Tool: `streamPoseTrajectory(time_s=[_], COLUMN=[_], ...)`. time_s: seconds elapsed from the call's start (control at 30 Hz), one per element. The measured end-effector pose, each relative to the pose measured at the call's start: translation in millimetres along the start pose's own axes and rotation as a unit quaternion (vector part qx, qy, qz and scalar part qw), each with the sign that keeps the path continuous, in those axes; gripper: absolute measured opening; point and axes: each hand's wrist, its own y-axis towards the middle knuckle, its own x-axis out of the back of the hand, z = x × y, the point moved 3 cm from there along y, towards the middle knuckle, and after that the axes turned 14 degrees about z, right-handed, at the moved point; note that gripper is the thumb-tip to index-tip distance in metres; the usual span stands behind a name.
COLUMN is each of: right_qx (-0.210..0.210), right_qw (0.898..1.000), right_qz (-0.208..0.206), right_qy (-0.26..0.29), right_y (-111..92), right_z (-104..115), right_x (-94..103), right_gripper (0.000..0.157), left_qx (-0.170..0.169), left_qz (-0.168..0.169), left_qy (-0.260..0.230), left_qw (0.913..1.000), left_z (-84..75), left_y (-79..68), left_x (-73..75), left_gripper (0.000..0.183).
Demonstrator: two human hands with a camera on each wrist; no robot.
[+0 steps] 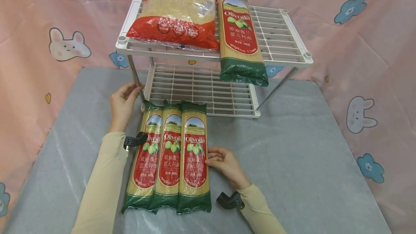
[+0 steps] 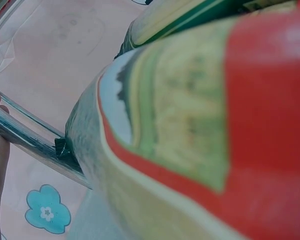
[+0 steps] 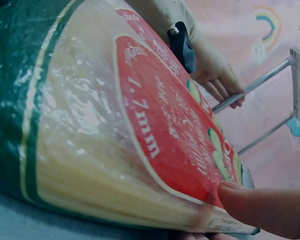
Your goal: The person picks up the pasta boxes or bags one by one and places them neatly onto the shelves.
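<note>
Three spaghetti packs (image 1: 196,154) with green ends and red labels lie side by side on the grey table, in front of the shelf. My right hand (image 1: 227,165) pinches the right-hand pack at its right edge. In the right wrist view its thumb (image 3: 255,202) lies over the label side, with fingertips low at the pack's edge. My left hand (image 1: 122,104) grips the front left metal leg (image 1: 134,71) of the white shelf rack (image 1: 279,51), just beyond the left pack. The left wrist view shows those fingers on the leg (image 2: 30,142), behind a blurred spaghetti pack (image 2: 190,125).
On the upper shelf sit a red bag of pasta (image 1: 175,17) and another spaghetti pack (image 1: 240,35), whose green end overhangs the front edge. The slatted lower shelf (image 1: 201,86) stands behind the three packs. A patterned pink cloth (image 1: 367,64) surrounds the table (image 1: 292,154).
</note>
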Motion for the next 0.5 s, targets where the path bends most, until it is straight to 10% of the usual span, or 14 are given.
streamPoseTrajectory(time_s=[0.5], right_qx=[0.013], right_qw=[1.0], right_qz=[-0.003], right_qy=[-0.023], right_y=[1.7], right_z=[-2.4], right_x=[-4.0], right_gripper=[0.047], left_qx=[-0.008], left_qz=[0.003], left_qy=[-0.007], left_qw=[0.9999], left_z=[-1.6], left_y=[-0.8], left_x=[0.1], left_gripper=[0.025])
